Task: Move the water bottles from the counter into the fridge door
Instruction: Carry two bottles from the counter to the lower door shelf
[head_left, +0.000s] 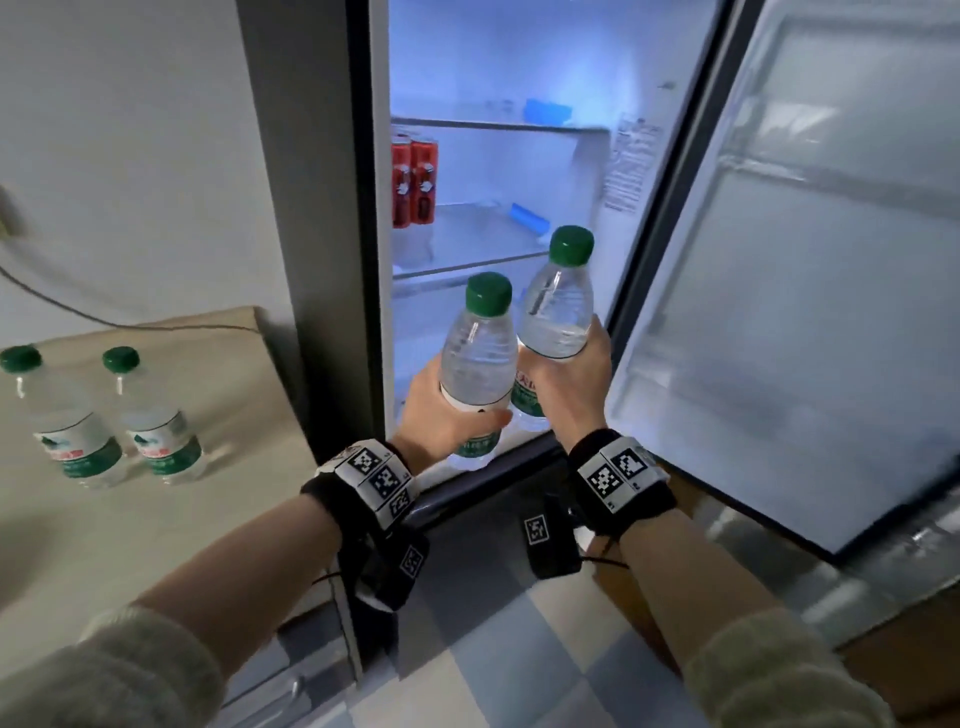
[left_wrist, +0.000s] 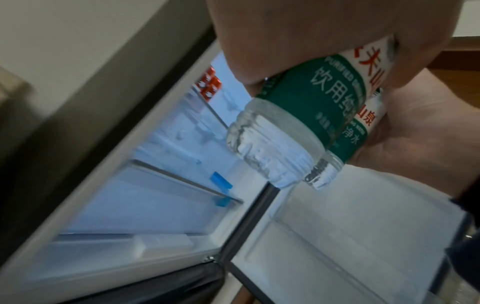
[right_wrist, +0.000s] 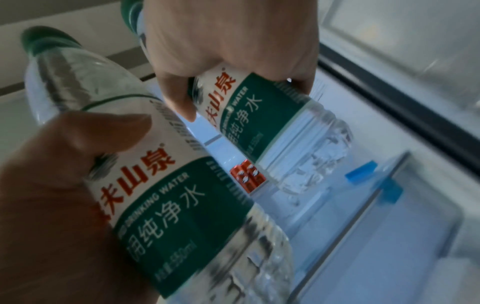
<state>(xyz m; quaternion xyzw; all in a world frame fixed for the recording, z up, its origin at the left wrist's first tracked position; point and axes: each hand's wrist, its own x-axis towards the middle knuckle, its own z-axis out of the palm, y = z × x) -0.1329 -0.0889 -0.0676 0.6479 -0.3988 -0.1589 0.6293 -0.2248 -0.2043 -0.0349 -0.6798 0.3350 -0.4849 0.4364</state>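
Both hands are raised in front of the open fridge, each gripping a clear water bottle with a green cap and a green and white label. My left hand (head_left: 447, 421) grips the left bottle (head_left: 478, 364) round its label. Just to its right, slightly higher, my right hand (head_left: 582, 374) grips the right bottle (head_left: 558, 306). The two bottles stand nearly upright, close side by side. Two more bottles (head_left: 67, 421) (head_left: 156, 415) stand on the counter (head_left: 156, 545) at the left. The left wrist view shows the left bottle's base (left_wrist: 272, 148); the right wrist view shows the right bottle (right_wrist: 182, 185) up close.
The white fridge door (head_left: 805, 312) stands open at the right, its shelves blurred. Inside the lit fridge, red cans (head_left: 414, 179) stand on the left of a glass shelf (head_left: 483, 239). A cable (head_left: 78, 312) runs along the wall above the counter. Checked floor lies below.
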